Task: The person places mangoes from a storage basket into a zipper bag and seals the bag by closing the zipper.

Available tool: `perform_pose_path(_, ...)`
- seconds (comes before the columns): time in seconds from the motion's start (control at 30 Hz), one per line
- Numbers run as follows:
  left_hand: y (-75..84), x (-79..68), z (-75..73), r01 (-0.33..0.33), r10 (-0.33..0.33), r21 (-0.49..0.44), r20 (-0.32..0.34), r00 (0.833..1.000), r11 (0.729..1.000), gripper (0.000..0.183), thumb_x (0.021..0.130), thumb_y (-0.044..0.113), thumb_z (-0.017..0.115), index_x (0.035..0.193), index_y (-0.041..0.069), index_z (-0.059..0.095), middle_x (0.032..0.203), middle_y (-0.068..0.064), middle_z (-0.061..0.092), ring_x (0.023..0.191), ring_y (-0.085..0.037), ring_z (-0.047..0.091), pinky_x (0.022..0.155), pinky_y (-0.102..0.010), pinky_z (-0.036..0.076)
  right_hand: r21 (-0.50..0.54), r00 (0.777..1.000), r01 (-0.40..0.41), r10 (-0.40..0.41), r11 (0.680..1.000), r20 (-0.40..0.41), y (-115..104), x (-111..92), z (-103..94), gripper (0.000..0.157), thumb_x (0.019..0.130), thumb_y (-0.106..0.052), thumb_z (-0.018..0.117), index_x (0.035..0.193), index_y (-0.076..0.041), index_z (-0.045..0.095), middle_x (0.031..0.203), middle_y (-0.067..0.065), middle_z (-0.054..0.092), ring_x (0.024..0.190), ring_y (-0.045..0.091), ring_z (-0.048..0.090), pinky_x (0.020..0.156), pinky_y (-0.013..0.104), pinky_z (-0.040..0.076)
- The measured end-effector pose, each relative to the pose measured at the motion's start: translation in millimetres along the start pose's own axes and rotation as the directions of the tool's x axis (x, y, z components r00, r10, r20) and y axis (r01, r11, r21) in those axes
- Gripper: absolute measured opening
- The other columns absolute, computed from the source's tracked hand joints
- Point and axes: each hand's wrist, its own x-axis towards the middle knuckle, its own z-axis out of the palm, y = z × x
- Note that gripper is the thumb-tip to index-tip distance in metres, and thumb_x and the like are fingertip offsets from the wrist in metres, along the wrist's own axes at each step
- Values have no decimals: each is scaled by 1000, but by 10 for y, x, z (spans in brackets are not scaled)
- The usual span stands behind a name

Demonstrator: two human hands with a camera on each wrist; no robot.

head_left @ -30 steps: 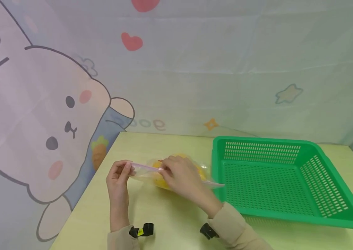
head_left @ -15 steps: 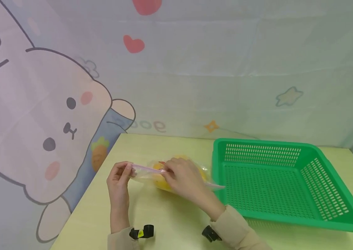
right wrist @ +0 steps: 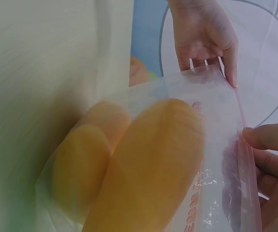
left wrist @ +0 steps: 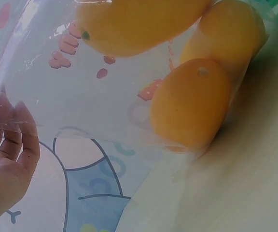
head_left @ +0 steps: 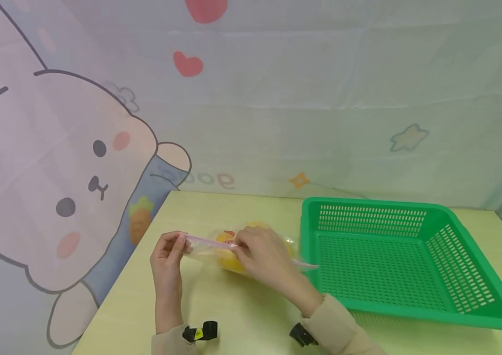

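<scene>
A clear zip bag with a pink zip strip and red print holds yellow-orange mangoes, three of them showing in the left wrist view. My left hand pinches the bag's top corner at the left end of the strip. Farther along the strip, my right hand pinches the zip between thumb and forefinger, where a small white slider shows at the fingertips. In the right wrist view a large mango lies nearest the camera, inside the bag. The right hand hides part of the fruit from the head view.
A green plastic basket with slotted sides stands on the pale yellow table, just right of the bag. The bag's right end overlaps the basket's left rim in the head view. A printed cloth hangs behind the table.
My right hand has slid slightly to the right along the zip strip, and more of the red print shows beside it. The left hand keeps its pinch on the corner.
</scene>
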Motion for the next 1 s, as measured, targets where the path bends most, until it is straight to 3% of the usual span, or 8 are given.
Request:
perform_pose_path(0.23,-9,-15,-17,-15,16,-6,21,1000,1000,4,91,5,62,90,7,65,78,4,62,67,-6,56,67,-17,51,-9,1000,13,-13,1000,-17,30,-29,13,12,88,-27,68,80,-18,68,66,-12,50,64,7,42,63,20,35)
perform_pose_path(0.63,-9,-4,-8,-16,16,-11,17,1000,1000,4,91,6,62,90,7,65,77,4,62,67,-6,56,66,-16,52,-6,1000,-1,1,1000,-8,59,-50,-29,10,88,-25,68,83,-17,69,71,-10,57,67,8,45,68,24,41)
perform_pose_path(1.0,4,-7,2,-7,7,-2,5,1000,1000,4,92,7,62,91,5,65,78,5,63,68,-5,56,66,-16,51,-8,999,21,-21,1000,-34,74,-74,-40,9,87,-25,69,83,-17,70,74,-10,62,68,7,47,65,22,40)
